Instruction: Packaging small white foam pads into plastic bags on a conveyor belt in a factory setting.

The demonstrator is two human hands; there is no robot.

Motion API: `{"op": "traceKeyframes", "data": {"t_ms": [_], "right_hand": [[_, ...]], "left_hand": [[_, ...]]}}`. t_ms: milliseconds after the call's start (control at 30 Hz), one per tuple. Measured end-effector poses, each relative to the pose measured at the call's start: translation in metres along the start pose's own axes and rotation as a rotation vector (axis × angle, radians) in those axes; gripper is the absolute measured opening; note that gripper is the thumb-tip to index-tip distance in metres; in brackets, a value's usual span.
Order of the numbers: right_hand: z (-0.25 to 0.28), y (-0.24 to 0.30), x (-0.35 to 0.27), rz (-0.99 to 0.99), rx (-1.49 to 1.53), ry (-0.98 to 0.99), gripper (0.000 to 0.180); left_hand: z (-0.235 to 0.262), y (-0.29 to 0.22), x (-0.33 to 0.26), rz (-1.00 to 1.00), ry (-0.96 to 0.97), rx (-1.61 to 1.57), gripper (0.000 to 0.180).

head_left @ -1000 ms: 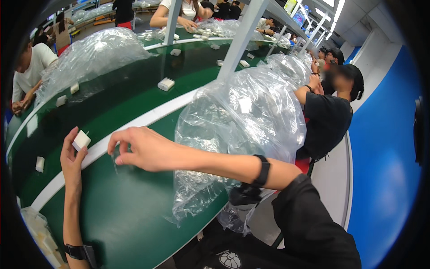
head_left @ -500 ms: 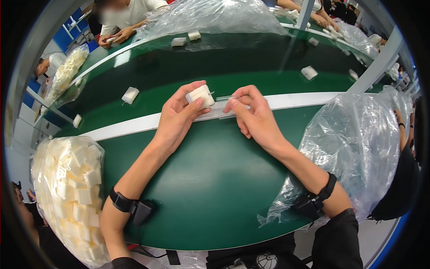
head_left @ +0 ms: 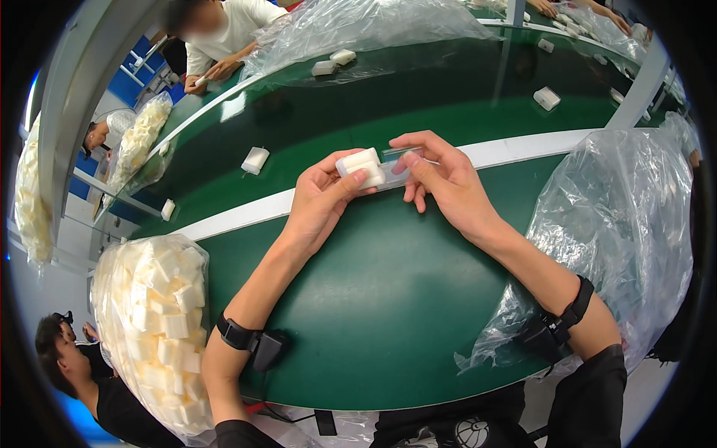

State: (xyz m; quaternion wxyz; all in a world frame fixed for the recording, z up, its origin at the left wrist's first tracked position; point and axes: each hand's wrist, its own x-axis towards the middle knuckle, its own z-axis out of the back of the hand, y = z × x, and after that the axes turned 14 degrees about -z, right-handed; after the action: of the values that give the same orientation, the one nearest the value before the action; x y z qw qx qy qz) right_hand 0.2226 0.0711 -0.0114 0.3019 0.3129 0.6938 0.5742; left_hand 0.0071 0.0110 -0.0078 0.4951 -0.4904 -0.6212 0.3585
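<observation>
My left hand (head_left: 317, 198) pinches a small white block (head_left: 364, 167) between thumb and fingers; a translucent part shows at the block's left end. Just right of it, my right hand (head_left: 452, 187) holds a clear plastic case (head_left: 397, 155) by its far end, thumb against fingers. The case's near end is right at the block's right end; whether the block is inside it, I cannot tell. Both hands are above the white strip (head_left: 515, 151) that runs along the green worktable (head_left: 358, 299).
A clear bag full of cream-white blocks (head_left: 160, 321) stands at left. A crumpled clear plastic bag (head_left: 612, 224) lies at right. Several finished-looking white pieces, one here (head_left: 255, 160), rest on the dark green belt beyond. Co-workers (head_left: 231, 37) sit across; grey posts (head_left: 635, 93) rise at the sides.
The view has shifted, so the scene sits further right. The clear case has come up against the block's right end, and the thin pin seen there before no longer shows.
</observation>
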Motion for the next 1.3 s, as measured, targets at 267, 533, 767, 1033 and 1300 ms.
{"op": "traceKeyframes", "data": {"t_ms": [267, 533, 767, 1033, 1300], "right_hand": [[-0.006, -0.001, -0.003, 0.0, -0.021, 0.064, 0.026], [-0.012, -0.002, -0.005, 0.078, -0.129, -0.09, 0.026], [-0.019, 0.001, -0.006, 0.128, -0.23, -0.078, 0.025], [-0.013, -0.003, 0.0, -0.002, -0.042, 0.029, 0.025], [-0.012, -0.002, 0.0, 0.05, -0.058, 0.043, 0.028]], "left_hand": [[0.003, -0.002, -0.001, 0.011, 0.068, 0.125, 0.031], [-0.008, -0.004, -0.002, -0.079, -0.045, 0.182, 0.022], [-0.007, -0.008, -0.007, -0.085, -0.013, 0.222, 0.017], [0.004, -0.009, -0.005, -0.053, 0.076, 0.234, 0.016], [-0.004, -0.012, -0.003, -0.032, 0.003, 0.213, 0.023]]}}
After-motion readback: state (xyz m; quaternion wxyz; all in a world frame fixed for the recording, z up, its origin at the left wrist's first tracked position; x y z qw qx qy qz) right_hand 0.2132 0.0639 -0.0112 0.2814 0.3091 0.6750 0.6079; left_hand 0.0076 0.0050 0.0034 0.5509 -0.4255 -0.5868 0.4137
